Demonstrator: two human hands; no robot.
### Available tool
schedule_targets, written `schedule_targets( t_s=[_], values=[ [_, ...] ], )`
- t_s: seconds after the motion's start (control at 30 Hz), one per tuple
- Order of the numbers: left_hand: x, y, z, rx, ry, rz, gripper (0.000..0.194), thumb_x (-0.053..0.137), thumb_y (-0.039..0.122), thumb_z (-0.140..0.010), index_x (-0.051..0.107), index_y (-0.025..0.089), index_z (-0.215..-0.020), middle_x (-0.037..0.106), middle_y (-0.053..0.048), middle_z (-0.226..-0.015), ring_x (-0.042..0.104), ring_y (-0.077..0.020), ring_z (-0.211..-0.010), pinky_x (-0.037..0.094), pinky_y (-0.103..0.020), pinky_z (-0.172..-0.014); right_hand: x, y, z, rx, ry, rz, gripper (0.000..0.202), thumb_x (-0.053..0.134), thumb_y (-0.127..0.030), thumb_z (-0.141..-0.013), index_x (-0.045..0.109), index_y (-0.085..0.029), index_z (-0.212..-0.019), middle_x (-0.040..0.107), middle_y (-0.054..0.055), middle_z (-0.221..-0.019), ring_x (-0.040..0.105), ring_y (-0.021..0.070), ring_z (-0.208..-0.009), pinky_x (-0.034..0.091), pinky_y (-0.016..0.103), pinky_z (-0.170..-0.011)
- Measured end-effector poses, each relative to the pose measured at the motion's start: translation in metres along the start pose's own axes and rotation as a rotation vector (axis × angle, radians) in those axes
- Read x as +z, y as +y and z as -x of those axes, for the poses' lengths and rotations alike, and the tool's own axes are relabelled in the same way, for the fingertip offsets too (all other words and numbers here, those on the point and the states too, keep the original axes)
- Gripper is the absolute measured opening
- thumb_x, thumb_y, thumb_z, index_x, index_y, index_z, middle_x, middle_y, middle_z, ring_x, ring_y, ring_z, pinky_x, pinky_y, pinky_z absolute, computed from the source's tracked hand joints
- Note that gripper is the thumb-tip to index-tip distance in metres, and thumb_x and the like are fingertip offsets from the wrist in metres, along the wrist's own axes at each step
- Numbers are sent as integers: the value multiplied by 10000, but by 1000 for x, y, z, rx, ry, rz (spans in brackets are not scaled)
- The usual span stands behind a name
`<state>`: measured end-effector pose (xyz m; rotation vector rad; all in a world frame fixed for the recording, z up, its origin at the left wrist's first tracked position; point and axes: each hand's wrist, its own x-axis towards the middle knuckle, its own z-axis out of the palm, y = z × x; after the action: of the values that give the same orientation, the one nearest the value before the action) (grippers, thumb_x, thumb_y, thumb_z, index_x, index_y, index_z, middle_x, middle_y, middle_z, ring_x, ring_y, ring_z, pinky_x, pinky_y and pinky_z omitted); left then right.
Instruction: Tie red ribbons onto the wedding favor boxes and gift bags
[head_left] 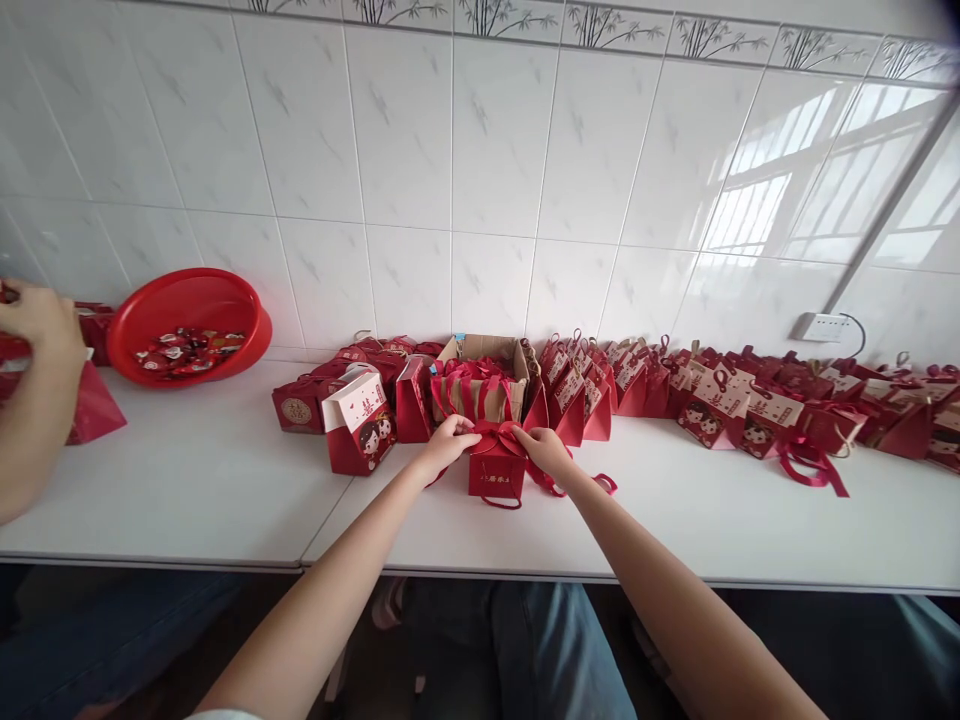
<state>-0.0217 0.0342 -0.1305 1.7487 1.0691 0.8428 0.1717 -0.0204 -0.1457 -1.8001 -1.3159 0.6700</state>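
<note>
A small red gift box (pixel 496 474) stands upright on the white table in front of me, with gold lettering and a cord handle hanging down its front. On its top lies a red ribbon bow (pixel 496 434). My left hand (pixel 452 440) pinches the bow's left side, and my right hand (pixel 541 450) pinches its right side. Loose ribbon tails trail on the table beyond my right hand. Just behind the box is an open cardboard box (pixel 484 352) with red ribbons hanging over its front edge.
Rows of red gift boxes (pixel 705 405) line the wall to the right, more (pixel 360 425) to the left. A red basin (pixel 259 330) holds wrapped sweets. Another person's arm (pixel 37 400) reaches in at far left. The white table's front edge (pixel 187 563) runs below.
</note>
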Motion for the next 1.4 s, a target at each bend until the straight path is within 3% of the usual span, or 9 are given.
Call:
schedule_targets(
  t_s=[0.2,0.37,0.53,0.77,0.87,0.97,1.07,1.23,1.4],
  values=[
    [-6,-3,-5,-84,-92,3,248,582,333,-921,609,125,-1053,639,-54,-983,628,-152,-812,551,-324,-711,-3,6,-4,-25,-95,-133,350,530,-459,-946,606,-125,-873,576,-26,-714,528,74,-549,466,210,-511],
    [-12,-7,-8,-78,-72,29,238,582,358,-916,609,124,-952,619,-25,-877,592,-127,-726,518,-284,-652,-8,10,-6,-96,-137,-235,340,522,-445,-954,611,-125,-883,601,-12,-746,565,88,-599,500,235,-569],
    [-9,-5,-4,-78,-45,53,274,605,361,-894,547,134,-753,511,32,-696,475,-89,-586,423,-230,-559,-15,16,-1,-118,-181,-289,381,523,-466,-949,582,-129,-782,545,-43,-644,486,61,-503,434,198,-491],
    [-10,-1,7,-137,-133,114,268,634,321,-862,485,152,-718,438,53,-656,369,-69,-528,294,-197,-486,-25,17,10,-69,-443,-411,523,584,-653,-816,523,-160,-655,484,-42,-500,362,56,-381,232,198,-342],
    [-12,2,13,-160,-179,139,296,647,345,-830,458,163,-694,438,53,-649,363,-72,-526,254,-202,-482,-29,13,14,-52,-541,-473,556,586,-697,-780,534,-157,-658,510,-20,-536,420,70,-416,297,211,-364],
    [-11,7,23,-175,-207,156,374,730,392,-685,424,181,-649,420,65,-613,362,-80,-529,225,-217,-487,-35,10,20,-74,-622,-534,501,705,-630,-720,552,-155,-677,560,1,-609,533,96,-536,407,218,-477],
    [-7,10,35,-191,-210,157,401,752,401,-583,413,189,-621,417,69,-590,355,-87,-533,212,-232,-492,-44,8,29,-120,-691,-561,449,776,-556,-680,593,-146,-666,592,20,-627,560,113,-566,403,229,-501],
    [4,15,54,-169,-117,134,373,708,389,-594,389,196,-613,411,76,-561,338,-91,-527,196,-243,-511,-53,2,50,-244,-649,-610,344,778,-485,-704,689,-154,-670,625,29,-662,501,99,-522,380,249,-492],
    [17,22,69,-123,-64,114,314,680,370,-619,419,196,-616,482,58,-572,457,-119,-575,291,-244,-550,-41,-10,65,-325,-453,-686,257,759,-477,-731,746,-221,-731,665,33,-756,600,183,-797,487,298,-715]
  ],
)
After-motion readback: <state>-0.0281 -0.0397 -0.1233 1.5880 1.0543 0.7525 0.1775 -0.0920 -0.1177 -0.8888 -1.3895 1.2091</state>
